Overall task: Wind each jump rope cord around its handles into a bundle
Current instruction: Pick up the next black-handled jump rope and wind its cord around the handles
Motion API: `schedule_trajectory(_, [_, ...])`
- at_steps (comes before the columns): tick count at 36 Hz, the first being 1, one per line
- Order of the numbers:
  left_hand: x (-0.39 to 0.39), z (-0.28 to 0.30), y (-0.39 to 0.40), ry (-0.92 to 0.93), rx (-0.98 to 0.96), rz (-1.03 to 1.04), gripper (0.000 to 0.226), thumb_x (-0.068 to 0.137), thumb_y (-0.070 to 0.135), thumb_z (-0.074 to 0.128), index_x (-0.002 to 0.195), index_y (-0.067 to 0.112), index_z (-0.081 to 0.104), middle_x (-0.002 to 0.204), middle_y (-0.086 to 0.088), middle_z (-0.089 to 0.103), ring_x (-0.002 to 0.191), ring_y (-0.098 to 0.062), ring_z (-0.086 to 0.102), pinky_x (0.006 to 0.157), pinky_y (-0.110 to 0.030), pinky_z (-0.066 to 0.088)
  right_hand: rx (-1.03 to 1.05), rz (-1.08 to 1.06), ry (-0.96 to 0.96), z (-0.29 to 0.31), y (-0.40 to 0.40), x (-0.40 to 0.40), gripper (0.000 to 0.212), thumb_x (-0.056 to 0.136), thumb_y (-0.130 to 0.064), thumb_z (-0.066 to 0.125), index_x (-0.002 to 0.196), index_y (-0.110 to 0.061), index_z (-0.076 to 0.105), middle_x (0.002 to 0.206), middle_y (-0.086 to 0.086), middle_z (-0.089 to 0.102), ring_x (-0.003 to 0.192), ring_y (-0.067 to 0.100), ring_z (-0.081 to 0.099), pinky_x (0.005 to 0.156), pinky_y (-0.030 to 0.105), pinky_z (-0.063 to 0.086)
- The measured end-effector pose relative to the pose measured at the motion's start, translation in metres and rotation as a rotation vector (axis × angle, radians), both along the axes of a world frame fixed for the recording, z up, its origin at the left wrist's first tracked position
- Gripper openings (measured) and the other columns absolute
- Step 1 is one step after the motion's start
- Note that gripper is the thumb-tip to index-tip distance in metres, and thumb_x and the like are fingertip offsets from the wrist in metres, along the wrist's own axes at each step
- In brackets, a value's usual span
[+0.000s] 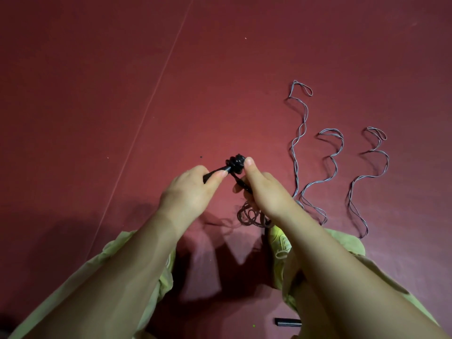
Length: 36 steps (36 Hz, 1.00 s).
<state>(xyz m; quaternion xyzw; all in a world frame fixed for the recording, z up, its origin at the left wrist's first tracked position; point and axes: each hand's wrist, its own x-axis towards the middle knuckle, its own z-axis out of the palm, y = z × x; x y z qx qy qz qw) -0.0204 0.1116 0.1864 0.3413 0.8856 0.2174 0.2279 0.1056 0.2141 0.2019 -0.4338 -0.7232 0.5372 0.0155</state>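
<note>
My left hand (189, 189) grips a black jump rope handle (215, 172) above the red floor. At the handle's far end sits a dark knot of wound cord (236, 163). My right hand (263, 189) pinches that cord wrap with the thumb tip against it, and a second black handle piece (242, 185) shows under its fingers. Loose cord (252, 216) hangs down in coils below my right hand. Three other grey cords lie wavy on the floor to the right: the leftmost cord (299, 138), the middle cord (325, 177) and the rightmost cord (369, 177).
The red floor (122, 94) has a pale seam line (151, 94) running diagonally on the left. My legs in light green trousers and a yellow-green shoe (281, 242) fill the bottom. A short black handle (287, 322) lies on the floor near the bottom edge.
</note>
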Motion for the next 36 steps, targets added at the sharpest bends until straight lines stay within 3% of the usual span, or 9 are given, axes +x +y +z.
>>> schedule_trajectory(6, [0.003, 0.004, -0.001, 0.09, 0.057, -0.049, 0.036, 0.08, 0.061, 0.058, 0.087, 0.025, 0.053, 0.086, 0.004, 0.056, 0.086, -0.022, 0.055, 0.068, -0.035, 0.042, -0.068, -0.084, 0.031, -0.003, -0.001, -0.001, 0.067, 0.092, -0.064, 0.035, 0.065, -0.012, 0.067, 0.039, -0.01, 0.036, 0.036, 0.006, 0.032, 0.051, 0.028, 0.024])
schedule_trajectory(11, [0.001, 0.007, -0.001, 0.053, 0.076, -0.063, 0.035, 0.077, 0.055, 0.064, 0.084, 0.023, 0.051, 0.077, 0.007, 0.055, 0.075, -0.019, 0.056, 0.065, -0.035, 0.042, 0.052, -0.057, 0.115, 0.0, -0.002, -0.001, 0.051, 0.096, -0.051, 0.042, 0.064, -0.017, 0.062, 0.052, -0.003, 0.037, 0.038, 0.006, 0.031, 0.052, 0.028, 0.024])
schedule_trajectory(13, [-0.003, 0.008, -0.001, -0.129, 0.07, -0.09, 0.037, 0.076, 0.054, 0.065, 0.079, 0.019, 0.053, 0.068, 0.008, 0.056, 0.064, -0.016, 0.055, 0.061, -0.034, 0.041, 0.093, -0.034, 0.148, 0.002, -0.001, 0.0, 0.044, 0.097, -0.046, 0.043, 0.067, -0.02, 0.06, 0.046, -0.009, 0.039, 0.036, 0.002, 0.034, 0.05, 0.025, 0.025])
schedule_trajectory(16, [-0.003, 0.013, -0.002, -0.727, 0.141, -0.086, 0.044, 0.071, 0.062, 0.058, 0.078, 0.018, 0.061, 0.072, 0.003, 0.063, 0.065, -0.015, 0.056, 0.059, -0.03, 0.039, 0.107, -0.006, 0.197, 0.004, 0.0, 0.0, 0.04, 0.099, -0.042, 0.042, 0.067, -0.023, 0.056, 0.041, -0.019, 0.045, 0.039, -0.003, 0.04, 0.049, 0.019, 0.025])
schedule_trajectory(18, [-0.001, 0.018, -0.004, -1.048, 0.111, -0.072, 0.066, 0.073, 0.074, 0.054, 0.089, 0.012, 0.065, 0.082, -0.01, 0.066, 0.072, -0.023, 0.064, 0.061, -0.028, 0.048, 0.087, 0.001, 0.261, 0.002, -0.001, -0.001, 0.04, 0.095, -0.049, 0.041, 0.066, -0.022, 0.05, 0.047, -0.018, 0.043, 0.045, -0.001, 0.037, 0.053, 0.024, 0.026])
schedule_trajectory(22, [0.003, 0.026, -0.004, -1.195, 0.169, -0.044, 0.074, 0.066, 0.073, 0.034, 0.078, 0.006, 0.062, 0.056, -0.009, 0.057, 0.047, -0.021, 0.053, 0.054, -0.031, 0.046, 0.051, 0.005, 0.331, 0.002, -0.002, -0.002, 0.038, 0.089, -0.052, 0.034, 0.072, -0.02, 0.046, 0.056, -0.016, 0.04, 0.057, 0.007, 0.035, 0.06, 0.031, 0.029])
schedule_trajectory(25, [0.006, 0.025, -0.001, -1.159, 0.225, 0.031, 0.08, 0.082, 0.073, 0.021, 0.074, 0.004, 0.061, 0.05, -0.005, 0.044, 0.039, -0.018, 0.039, 0.045, -0.025, 0.036, 0.054, -0.029, 0.319, 0.0, -0.001, -0.002, 0.04, 0.091, -0.053, 0.031, 0.068, -0.023, 0.044, 0.049, -0.019, 0.042, 0.052, 0.005, 0.033, 0.057, 0.028, 0.027])
schedule_trajectory(29, [0.021, 0.022, 0.007, -0.95, 0.247, 0.117, 0.069, 0.096, 0.061, 0.019, 0.07, 0.009, 0.056, 0.043, 0.001, 0.041, 0.035, -0.014, 0.034, 0.042, -0.021, 0.031, 0.224, -0.044, 0.214, 0.002, -0.003, -0.002, 0.048, 0.103, -0.041, 0.026, 0.062, -0.022, 0.043, 0.053, -0.01, 0.041, 0.052, 0.007, 0.035, 0.054, 0.025, 0.026])
schedule_trajectory(36, [0.021, 0.005, 0.01, -0.596, 0.196, 0.089, 0.063, 0.097, 0.055, 0.022, 0.067, 0.013, 0.057, 0.041, 0.005, 0.048, 0.038, -0.018, 0.047, 0.047, -0.028, 0.04, 0.271, -0.024, 0.091, 0.003, -0.006, -0.005, 0.056, 0.103, -0.042, 0.016, 0.063, -0.012, 0.042, 0.06, 0.003, 0.044, 0.057, 0.021, 0.036, 0.058, 0.035, 0.028])
